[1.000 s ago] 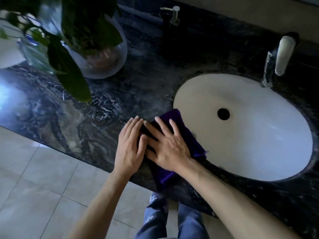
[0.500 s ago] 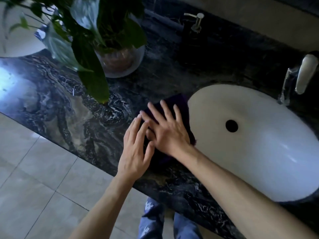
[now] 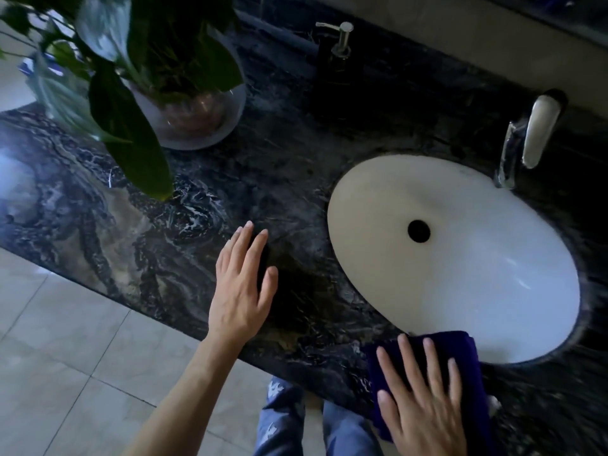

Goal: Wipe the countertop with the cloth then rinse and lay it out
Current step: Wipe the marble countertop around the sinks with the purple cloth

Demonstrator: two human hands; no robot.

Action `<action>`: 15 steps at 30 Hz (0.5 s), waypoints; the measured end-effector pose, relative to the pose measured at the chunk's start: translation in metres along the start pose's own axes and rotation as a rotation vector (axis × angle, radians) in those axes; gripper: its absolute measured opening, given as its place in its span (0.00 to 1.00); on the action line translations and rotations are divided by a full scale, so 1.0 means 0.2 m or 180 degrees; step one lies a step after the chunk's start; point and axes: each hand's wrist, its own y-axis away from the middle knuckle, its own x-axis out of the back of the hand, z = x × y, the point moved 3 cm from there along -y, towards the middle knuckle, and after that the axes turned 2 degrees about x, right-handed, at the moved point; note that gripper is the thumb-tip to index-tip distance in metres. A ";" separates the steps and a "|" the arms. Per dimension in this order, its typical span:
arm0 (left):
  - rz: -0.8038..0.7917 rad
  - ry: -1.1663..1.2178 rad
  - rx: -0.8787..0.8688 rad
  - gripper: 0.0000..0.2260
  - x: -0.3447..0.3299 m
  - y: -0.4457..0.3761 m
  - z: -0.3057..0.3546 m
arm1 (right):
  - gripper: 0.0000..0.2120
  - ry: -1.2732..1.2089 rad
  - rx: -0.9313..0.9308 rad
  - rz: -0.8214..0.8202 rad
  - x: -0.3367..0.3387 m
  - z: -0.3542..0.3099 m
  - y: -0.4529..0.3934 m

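Observation:
A dark purple cloth [image 3: 467,348] lies on the black marble countertop [image 3: 269,179] at its front edge, its far end hanging over the near rim of the white oval sink [image 3: 460,258]. My right hand [image 3: 424,399] presses flat on the cloth with fingers spread. My left hand [image 3: 243,287] rests flat on the bare countertop to the left of the sink, fingers apart, holding nothing.
A chrome faucet [image 3: 526,136] stands behind the sink at the right. A soap dispenser [image 3: 339,41] sits at the back wall. A leafy plant in a glass bowl [image 3: 194,110] stands at the back left. Beige floor tiles [image 3: 65,357] lie below the counter edge.
My right hand has slid the cloth to the right along the counter's front edge, from beside the left hand to the near rim of the sink. The left hand stayed in place.

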 end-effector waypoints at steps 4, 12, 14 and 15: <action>-0.0019 0.0121 0.0066 0.25 -0.01 0.00 0.02 | 0.34 0.0073 0.0522 0.0125 0.05 -0.11 -0.13; -0.0079 0.0017 -0.0010 0.26 -0.01 -0.01 0.00 | 0.30 -0.0389 0.1423 0.0019 0.32 -0.66 -0.88; -0.0049 -0.0053 0.0006 0.25 -0.01 -0.02 0.02 | 0.31 -0.0207 0.1654 0.0011 0.39 -0.74 -1.10; -0.0034 -0.0103 0.0044 0.25 -0.02 -0.02 0.02 | 0.31 -0.0203 0.1677 0.0028 0.42 -0.75 -1.21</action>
